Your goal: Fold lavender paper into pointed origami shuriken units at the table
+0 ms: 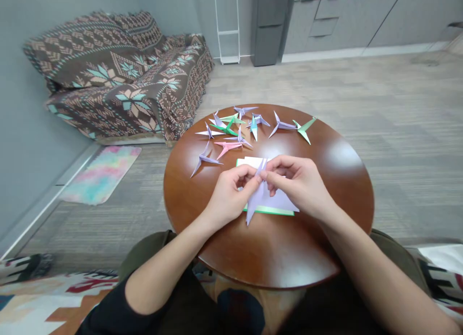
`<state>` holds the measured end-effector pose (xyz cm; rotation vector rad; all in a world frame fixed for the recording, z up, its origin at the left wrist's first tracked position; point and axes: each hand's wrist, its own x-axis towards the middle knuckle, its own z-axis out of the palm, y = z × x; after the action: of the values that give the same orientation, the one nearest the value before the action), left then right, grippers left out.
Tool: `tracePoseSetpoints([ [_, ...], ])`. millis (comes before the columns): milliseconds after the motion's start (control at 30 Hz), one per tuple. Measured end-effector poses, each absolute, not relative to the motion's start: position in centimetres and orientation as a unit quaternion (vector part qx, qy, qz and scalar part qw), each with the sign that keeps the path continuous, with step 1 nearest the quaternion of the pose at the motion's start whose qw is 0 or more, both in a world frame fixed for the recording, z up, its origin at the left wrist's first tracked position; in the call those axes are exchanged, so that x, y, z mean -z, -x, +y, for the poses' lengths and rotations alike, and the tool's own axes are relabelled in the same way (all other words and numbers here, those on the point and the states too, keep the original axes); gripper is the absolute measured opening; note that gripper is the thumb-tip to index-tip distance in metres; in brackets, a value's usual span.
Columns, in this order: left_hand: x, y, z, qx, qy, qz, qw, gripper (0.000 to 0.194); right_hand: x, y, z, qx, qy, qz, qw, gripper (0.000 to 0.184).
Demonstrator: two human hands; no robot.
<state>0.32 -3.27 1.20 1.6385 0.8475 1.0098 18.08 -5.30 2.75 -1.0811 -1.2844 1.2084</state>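
Note:
A folded lavender origami paper [255, 202], long and pointed, is pinched between both hands above the table. My left hand [233, 188] grips it from the left, thumb and fingers closed near its upper part. From the other side my right hand [298, 180] pinches the same folded paper near its top with thumb and forefinger. Beneath the hands lies a stack of paper sheets [275, 210], lavender on top with white and green edges showing. The fingers hide part of the upper folds.
Several folded paper cranes in purple, green, pink and blue lie toward the far side of the round wooden table [347, 195], including a pink crane [229, 146] and a green crane [305, 129]. A covered sofa [123, 79] and pastel mat [103, 173] are at left; grey cabinets [347, 21] stand behind.

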Motion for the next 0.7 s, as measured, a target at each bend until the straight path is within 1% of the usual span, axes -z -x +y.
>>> tracePoseSetpoints([
  [200,-1.47,-0.04,-3.29,-0.409,-0.686,0.339,0.497,0.025,-2.80,-17.95,-5.40,-0.506,0.445,-0.514,0.531,0.030],
  [400,-1.34,-0.09,-3.63,-0.393,-0.670,0.366,0.512,0.025,-2.45,-18.37,-4.94,-0.468,0.463,-0.499,0.563,0.021],
  [500,-1.25,-0.20,-3.75,-0.390,-0.655,0.376,0.526,0.025,-2.25,-18.69,-4.66,-0.465,0.456,-0.483,0.586,0.020],
  [700,-1.46,-0.28,-3.52,-0.403,-0.659,0.368,0.517,0.023,-2.55,-18.46,-5.06,-0.504,0.448,-0.543,0.501,0.034],
])
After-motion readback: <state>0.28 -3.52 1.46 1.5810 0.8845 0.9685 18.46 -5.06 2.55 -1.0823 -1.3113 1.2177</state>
